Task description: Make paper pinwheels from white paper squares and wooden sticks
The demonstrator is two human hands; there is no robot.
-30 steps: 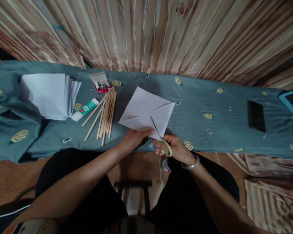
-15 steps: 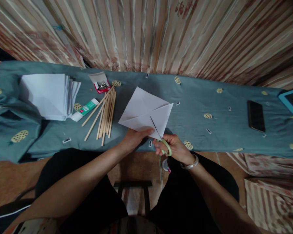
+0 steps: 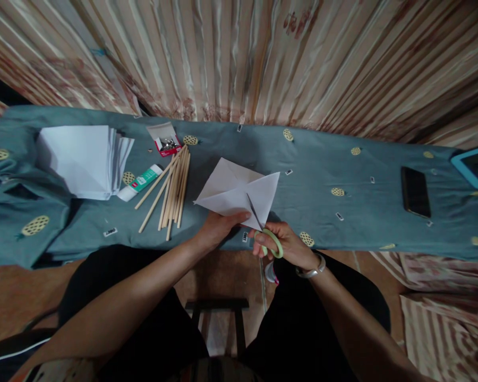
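My left hand (image 3: 217, 229) pinches the near edge of a creased white paper sheet (image 3: 235, 192) and holds it tilted above the teal cloth. My right hand (image 3: 284, 245) grips scissors with pale green handles (image 3: 271, 241); their blades (image 3: 254, 211) lie against the paper's near right part, along a crease. A silver bracelet (image 3: 313, 269) circles my right wrist. Both hands are closed on what they hold.
A long table under a teal patterned cloth (image 3: 322, 212) carries a stack of white paper (image 3: 82, 159), a glue tube (image 3: 140, 182), several wooden sticks (image 3: 171, 188), a small red box of pins (image 3: 165, 140), a black phone (image 3: 415, 192) and a blue-cased device (image 3: 476, 167). Striped curtains hang behind.
The paper has tipped lower and flatter toward the table, and the scissor blades now show further into the sheet. Both hands stayed nearly in place.
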